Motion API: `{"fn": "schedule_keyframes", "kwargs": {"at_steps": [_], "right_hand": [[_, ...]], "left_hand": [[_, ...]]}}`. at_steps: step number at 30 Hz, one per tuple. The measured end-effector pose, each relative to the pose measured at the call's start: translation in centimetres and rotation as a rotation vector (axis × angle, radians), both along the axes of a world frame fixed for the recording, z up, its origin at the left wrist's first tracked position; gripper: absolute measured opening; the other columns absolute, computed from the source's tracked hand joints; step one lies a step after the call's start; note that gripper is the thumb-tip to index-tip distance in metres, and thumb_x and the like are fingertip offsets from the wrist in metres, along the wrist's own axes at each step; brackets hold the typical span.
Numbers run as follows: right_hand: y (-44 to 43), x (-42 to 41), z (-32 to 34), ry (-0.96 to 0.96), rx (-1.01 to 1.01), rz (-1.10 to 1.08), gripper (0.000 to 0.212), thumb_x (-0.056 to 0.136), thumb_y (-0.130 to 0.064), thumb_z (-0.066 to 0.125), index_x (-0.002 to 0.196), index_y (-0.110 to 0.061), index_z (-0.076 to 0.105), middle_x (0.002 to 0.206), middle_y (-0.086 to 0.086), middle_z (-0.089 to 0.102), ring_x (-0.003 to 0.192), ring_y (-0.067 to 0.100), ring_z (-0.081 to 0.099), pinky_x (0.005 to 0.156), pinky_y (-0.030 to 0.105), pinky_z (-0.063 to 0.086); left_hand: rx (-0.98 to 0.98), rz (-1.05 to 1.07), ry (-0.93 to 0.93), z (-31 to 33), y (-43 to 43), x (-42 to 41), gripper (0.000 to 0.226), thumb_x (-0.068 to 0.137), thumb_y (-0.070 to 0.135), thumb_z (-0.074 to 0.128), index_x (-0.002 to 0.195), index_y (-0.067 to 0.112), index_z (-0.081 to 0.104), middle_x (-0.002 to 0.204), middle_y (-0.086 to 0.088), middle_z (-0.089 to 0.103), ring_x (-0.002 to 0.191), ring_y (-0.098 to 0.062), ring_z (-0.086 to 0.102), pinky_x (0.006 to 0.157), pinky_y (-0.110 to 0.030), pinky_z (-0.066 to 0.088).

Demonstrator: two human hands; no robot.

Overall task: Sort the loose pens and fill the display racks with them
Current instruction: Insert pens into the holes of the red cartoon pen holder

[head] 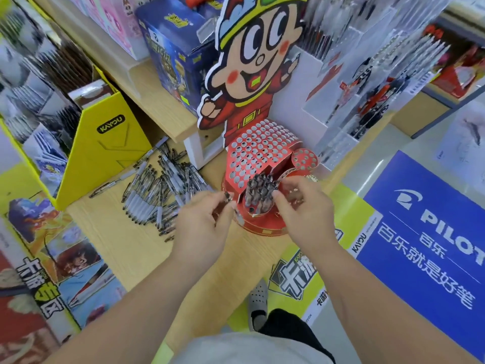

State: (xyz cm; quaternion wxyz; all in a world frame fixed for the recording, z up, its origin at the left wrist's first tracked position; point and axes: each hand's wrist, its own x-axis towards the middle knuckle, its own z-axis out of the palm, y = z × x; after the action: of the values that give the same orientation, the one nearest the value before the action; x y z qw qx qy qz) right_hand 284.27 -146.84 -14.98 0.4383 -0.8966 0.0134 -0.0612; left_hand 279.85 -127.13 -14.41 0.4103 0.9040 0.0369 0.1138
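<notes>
Left hand (207,222) pinches one pen (228,198) between thumb and fingertips, dark end up, just left of the rack's front. Right hand (301,208) has its fingers curled against the right side of the standing pens (259,190). That spot is blurred, so cannot tell if it grips one or only touches. Both forearms reach in from the bottom edge.

Wooden counter (126,248) runs under everything, light grain. Blue Pilot sign (433,232) lies lower right, white lettering, well apart from the hands. Cartoon cutout (252,61) stands upright behind the rack, big eyes, red outfit. Yellow Kayou box (105,153) sits on the counter at left, near the loose pile.

Red display rack (262,151) sits at the counter's right end, between the two hands. Its sloped top is a grid of round holes, most look unfilled, and a small round holed part is at its right. Loose pens (162,185) lie in a heap on the counter, left of the rack, between it and the yellow box, pointing various ways. Standing pens are bunched upright in the rack's front section, dark ends up, tight together.
</notes>
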Motion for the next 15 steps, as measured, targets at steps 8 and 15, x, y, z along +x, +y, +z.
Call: {"fn": "schedule_keyframes", "kwargs": {"at_steps": [8, 15], "right_hand": [[-1.5, 2.6, -0.9, -0.034, -0.014, 0.325, 0.025, 0.088, -0.023, 0.075, 0.113, -0.02, 0.072, 0.107, -0.01, 0.064, 0.09, 0.005, 0.063, 0.079, 0.026, 0.054], [-3.5, 3.2, -1.0, 0.112, 0.012, 0.43, 0.043, 0.086, -0.021, 0.076, 0.125, -0.034, 0.063, 0.114, -0.015, 0.066, 0.095, -0.001, 0.064, 0.081, 0.027, 0.055]], "left_hand": [[0.086, 0.15, -0.005, -0.3, -2.8, 0.6, 0.008, 0.093, 0.015, 0.072, 0.086, 0.011, 0.073, 0.082, -0.001, 0.068, 0.078, -0.008, 0.051, 0.067, -0.016, 0.038], [0.138, 0.177, 0.035, -0.7, -4.9, 0.8, 0.01, 0.093, 0.017, 0.072, 0.095, 0.008, 0.075, 0.078, 0.01, 0.055, 0.066, 0.003, 0.045, 0.069, -0.001, 0.037]]}}
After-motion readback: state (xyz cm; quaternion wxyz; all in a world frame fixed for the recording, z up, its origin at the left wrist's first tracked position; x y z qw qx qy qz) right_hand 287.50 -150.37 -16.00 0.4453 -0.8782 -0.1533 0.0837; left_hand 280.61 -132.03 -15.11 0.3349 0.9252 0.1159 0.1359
